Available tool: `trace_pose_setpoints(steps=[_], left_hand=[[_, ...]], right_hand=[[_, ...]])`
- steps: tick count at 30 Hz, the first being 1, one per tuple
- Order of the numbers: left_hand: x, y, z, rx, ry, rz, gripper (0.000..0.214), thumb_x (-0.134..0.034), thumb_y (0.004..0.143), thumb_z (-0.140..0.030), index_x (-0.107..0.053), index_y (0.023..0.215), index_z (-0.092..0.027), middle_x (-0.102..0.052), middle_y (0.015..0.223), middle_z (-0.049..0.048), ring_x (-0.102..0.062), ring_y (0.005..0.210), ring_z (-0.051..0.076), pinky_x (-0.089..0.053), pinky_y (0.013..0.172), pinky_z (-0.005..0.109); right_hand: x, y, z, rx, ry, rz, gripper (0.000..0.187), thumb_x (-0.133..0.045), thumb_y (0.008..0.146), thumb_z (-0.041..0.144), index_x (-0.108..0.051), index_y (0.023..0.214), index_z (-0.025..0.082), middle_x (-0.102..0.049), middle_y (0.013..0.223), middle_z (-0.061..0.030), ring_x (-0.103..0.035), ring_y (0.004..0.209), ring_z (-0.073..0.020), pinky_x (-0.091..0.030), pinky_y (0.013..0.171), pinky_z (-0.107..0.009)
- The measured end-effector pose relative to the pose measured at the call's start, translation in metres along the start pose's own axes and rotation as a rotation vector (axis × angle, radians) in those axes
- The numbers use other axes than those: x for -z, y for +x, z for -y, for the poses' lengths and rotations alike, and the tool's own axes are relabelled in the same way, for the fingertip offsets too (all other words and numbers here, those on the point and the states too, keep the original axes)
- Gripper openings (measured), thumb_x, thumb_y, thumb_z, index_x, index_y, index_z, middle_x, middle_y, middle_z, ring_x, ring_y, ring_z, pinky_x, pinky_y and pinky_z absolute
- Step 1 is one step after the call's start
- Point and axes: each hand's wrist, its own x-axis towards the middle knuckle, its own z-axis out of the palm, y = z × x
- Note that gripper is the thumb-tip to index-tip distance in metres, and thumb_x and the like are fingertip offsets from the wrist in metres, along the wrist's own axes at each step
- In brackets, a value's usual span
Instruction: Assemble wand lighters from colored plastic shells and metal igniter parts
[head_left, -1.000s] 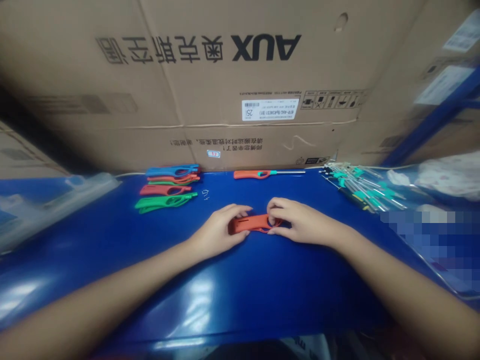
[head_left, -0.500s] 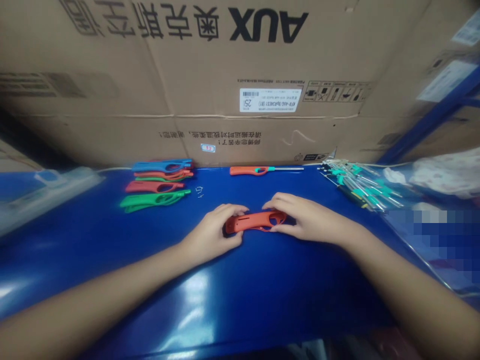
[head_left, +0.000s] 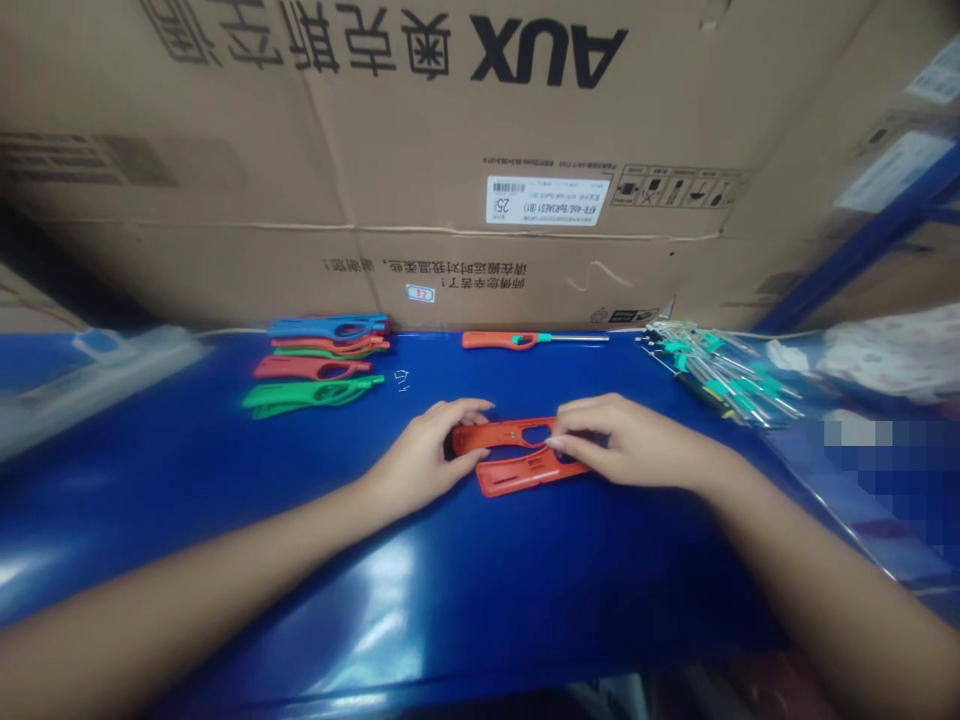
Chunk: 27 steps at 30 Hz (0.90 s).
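Observation:
Two red lighter casing halves lie side by side in front of me, hollow inner faces up. The far half (head_left: pixel 491 436) has its left end between the thumb and fingers of my left hand (head_left: pixel 424 450). The near half (head_left: pixel 514 476) rests on the blue table, slightly slanted, its left end free. Over the right ends of both, my right hand (head_left: pixel 637 440) is closed with thumb and forefinger together, covering those ends. Which half it grips most firmly is partly hidden. Beyond them lies an assembled red lighter (head_left: pixel 499 340) with a metal tube.
Blue, red and green lighter casings (head_left: pixel 315 395) are stacked at back left, with tiny metal pieces (head_left: pixel 402 379) beside them. Metal lighter tubes with teal parts (head_left: pixel 712 370) are heaped at back right. A large cardboard box (head_left: pixel 420 180) walls off the back of the table (head_left: pixel 300 580).
The red casing, earlier held together between both hands, is now parted into two halves. My right hand has closed over their right ends; the left has stayed nearly still.

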Motion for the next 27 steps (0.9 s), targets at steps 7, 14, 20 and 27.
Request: trace_pose_setpoints(steps=[7, 14, 20, 27], left_hand=[[-0.001, 0.001, 0.005, 0.054, -0.057, -0.006, 0.049, -0.073, 0.082, -0.021, -0.058, 0.128, -0.023, -0.071, 0.117, 0.0064, -0.067, 0.109, 0.023, -0.053, 0.099, 0.043], [0.002, 0.001, -0.005, -0.012, -0.113, -0.049, 0.037, -0.067, 0.086, -0.026, -0.062, 0.122, -0.02, -0.07, 0.117, 0.0071, -0.067, 0.106, 0.021, -0.053, 0.098, 0.04], [0.011, -0.004, -0.022, -0.182, 0.105, 0.107, 0.047, -0.065, 0.076, -0.015, -0.061, 0.122, -0.024, -0.068, 0.119, 0.0039, -0.059, 0.11, 0.025, -0.044, 0.098, 0.045], [0.005, -0.003, -0.013, -0.096, 0.162, 0.102, 0.034, -0.059, 0.079, -0.015, -0.065, 0.111, -0.023, -0.069, 0.113, 0.0031, -0.061, 0.105, 0.025, -0.041, 0.095, 0.046]], right_hand=[[-0.021, 0.007, 0.002, -0.023, -0.107, 0.067, 0.023, -0.047, 0.103, 0.034, -0.06, 0.09, 0.02, -0.061, 0.09, -0.0015, -0.055, 0.075, -0.0137, -0.038, 0.066, -0.026], [-0.017, 0.003, -0.001, -0.003, -0.151, 0.013, 0.018, -0.06, 0.096, 0.033, -0.058, 0.108, 0.021, -0.062, 0.105, -0.0029, -0.06, 0.083, -0.0161, -0.043, 0.068, -0.028], [-0.019, 0.003, -0.005, 0.003, -0.185, 0.032, 0.018, -0.059, 0.095, 0.03, -0.06, 0.111, 0.021, -0.063, 0.11, -0.004, -0.063, 0.089, -0.0173, -0.047, 0.073, -0.029], [-0.021, 0.004, -0.007, 0.021, -0.194, 0.031, 0.011, -0.056, 0.096, 0.022, -0.062, 0.104, 0.021, -0.062, 0.103, -0.0031, -0.061, 0.084, -0.0156, -0.045, 0.07, -0.028]])
